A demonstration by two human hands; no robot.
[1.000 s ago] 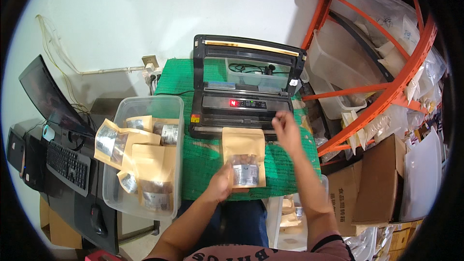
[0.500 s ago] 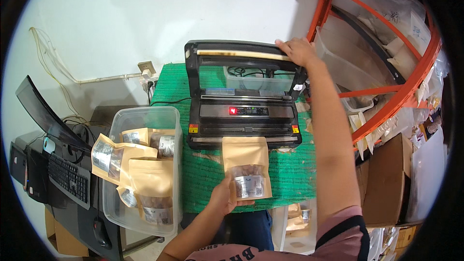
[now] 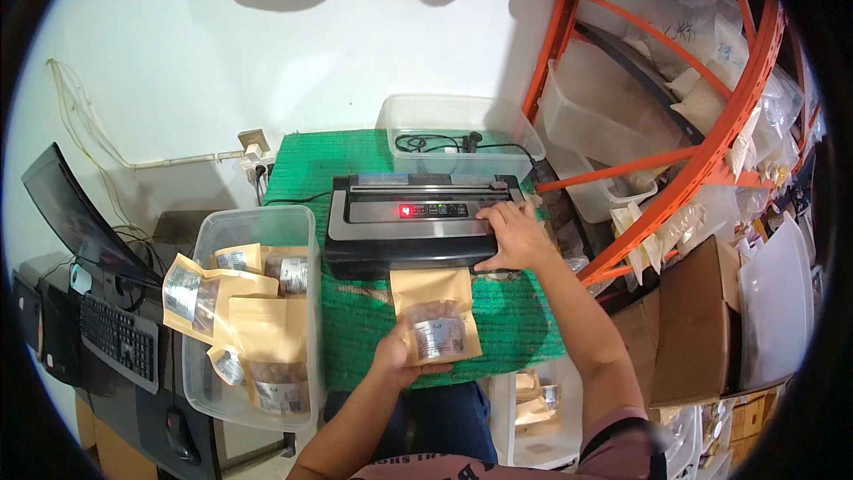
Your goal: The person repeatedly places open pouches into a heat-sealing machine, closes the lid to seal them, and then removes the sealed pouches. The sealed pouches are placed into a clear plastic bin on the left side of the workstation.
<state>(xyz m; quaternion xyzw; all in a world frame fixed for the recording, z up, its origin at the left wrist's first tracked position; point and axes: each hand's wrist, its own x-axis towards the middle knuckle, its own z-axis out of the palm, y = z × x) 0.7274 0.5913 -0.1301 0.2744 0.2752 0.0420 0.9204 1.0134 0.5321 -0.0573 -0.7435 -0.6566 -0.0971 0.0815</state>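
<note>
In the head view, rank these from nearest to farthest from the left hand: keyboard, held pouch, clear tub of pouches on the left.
1. Held pouch, in the left hand.
2. Clear tub, just left of the hand.
3. Keyboard, farther left, past the tub.

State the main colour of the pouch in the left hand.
The pouch is mainly light tan, apart from its window and label; the head view shows it best.

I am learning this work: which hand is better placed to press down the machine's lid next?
Probably the right hand: it rests on the lid, near its right end, while the left hand is holding the tan pouch.
</note>
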